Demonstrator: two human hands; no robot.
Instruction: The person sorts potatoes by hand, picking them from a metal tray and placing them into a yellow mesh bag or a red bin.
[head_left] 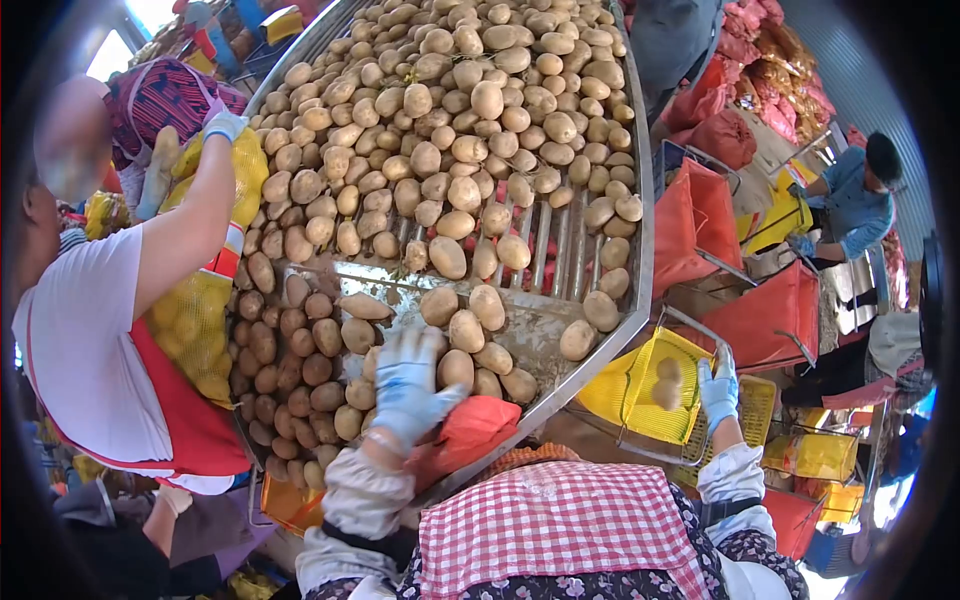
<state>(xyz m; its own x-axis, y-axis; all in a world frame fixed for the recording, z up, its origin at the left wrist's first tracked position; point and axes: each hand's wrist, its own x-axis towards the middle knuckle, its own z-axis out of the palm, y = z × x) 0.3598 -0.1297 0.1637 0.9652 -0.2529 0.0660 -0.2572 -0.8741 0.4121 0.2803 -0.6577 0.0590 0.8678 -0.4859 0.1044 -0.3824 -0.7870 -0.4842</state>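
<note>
My left hand [408, 388], in a pale glove with blue patches, lies over potatoes at the near end of the metal sorting table [520, 325]. Its fingers are spread and touch the potatoes [466, 330] around them. A red cloth or bag [478, 425] is bunched beside that wrist. My right hand [718, 388], gloved alike, is at the right side of a yellow mesh bag [620, 395] on a metal frame. Its fingers are stretched out, with no potato in them. Blurred potatoes [667, 385] show over the bag's mouth, apart from the hand.
Heaped potatoes [450, 120] cover the table's far part, with slats between them. At left, a person [120, 330] reaches to a full yellow net bag [195, 330]. Red bags [770, 310] on frames stand at right, near another person [855, 205].
</note>
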